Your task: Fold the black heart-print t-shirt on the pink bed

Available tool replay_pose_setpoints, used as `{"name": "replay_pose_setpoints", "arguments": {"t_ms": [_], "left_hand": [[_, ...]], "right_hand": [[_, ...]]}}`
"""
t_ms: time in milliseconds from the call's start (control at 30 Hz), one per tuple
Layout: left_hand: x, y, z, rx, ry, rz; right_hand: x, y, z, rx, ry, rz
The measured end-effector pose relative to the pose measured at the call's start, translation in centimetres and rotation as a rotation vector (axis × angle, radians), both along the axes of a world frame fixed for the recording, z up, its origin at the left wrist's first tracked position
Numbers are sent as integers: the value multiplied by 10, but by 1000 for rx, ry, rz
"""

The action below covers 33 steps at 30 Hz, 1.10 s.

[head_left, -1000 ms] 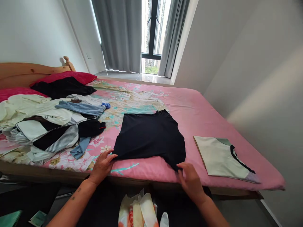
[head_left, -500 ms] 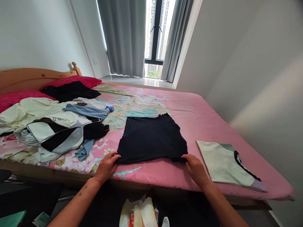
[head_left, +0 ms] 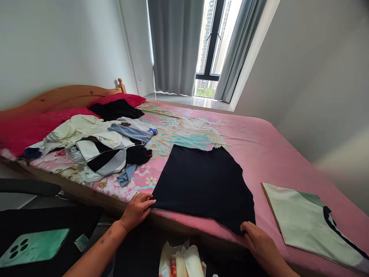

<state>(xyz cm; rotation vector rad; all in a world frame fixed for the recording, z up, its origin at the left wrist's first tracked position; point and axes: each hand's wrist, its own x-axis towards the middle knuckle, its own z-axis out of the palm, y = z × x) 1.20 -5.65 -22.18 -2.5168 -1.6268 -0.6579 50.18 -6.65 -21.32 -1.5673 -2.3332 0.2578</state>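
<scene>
A black garment (head_left: 206,184), probably a shirt, lies spread flat near the front edge of the bed, its near edge stretched between my hands. My left hand (head_left: 137,211) pinches its near left corner between thumb and fingers. At the near right corner, my right hand (head_left: 259,242) grips the cloth, with the thumb partly hidden. To the right lies a folded pale green shirt (head_left: 302,219) with a dark neckband.
A heap of loose clothes (head_left: 106,142) covers the bed's left side, beside red pillows (head_left: 69,115). Below the bed edge are a green phone (head_left: 37,246) on a black surface and an opened plastic pack (head_left: 181,261). Walls (head_left: 325,77) border the bed (head_left: 253,142).
The view has swung left. Both hands have drawn the black garment's near edge toward me, and it now lies wider and reaches the bed's front edge.
</scene>
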Motion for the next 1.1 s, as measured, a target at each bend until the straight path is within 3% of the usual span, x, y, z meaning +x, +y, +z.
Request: {"name": "replay_pose_setpoints", "arguments": {"t_ms": [200, 400, 533, 633, 733, 800, 900, 1033, 1100], "left_hand": [[-1, -23, 3, -43, -84, -38], [-14, -31, -10, -105, -91, -58], [-16, -26, -15, -78, -79, -49], [-17, -22, -9, -67, -40, -74], [-9, -16, 5, -31, -67, -50], [12, -6, 18, 10, -136, -19], [74, 15, 39, 3, -203, -76], [174, 49, 51, -125, -108, -256], [200, 65, 44, -195, -32, -353]], "right_hand": [[9, -17, 8, 22, 59, -34], [13, -25, 10, -33, 8, -16], [3, -41, 14, -188, -79, 13], [0, -50, 21, -328, -140, 21], [4, -41, 28, -271, -5, -78], [3, -23, 31, -120, 137, -199], [-18, 11, 31, 70, 299, -269], [-68, 50, 30, 140, 373, -180], [-80, 63, 24, 150, 334, -118]]}}
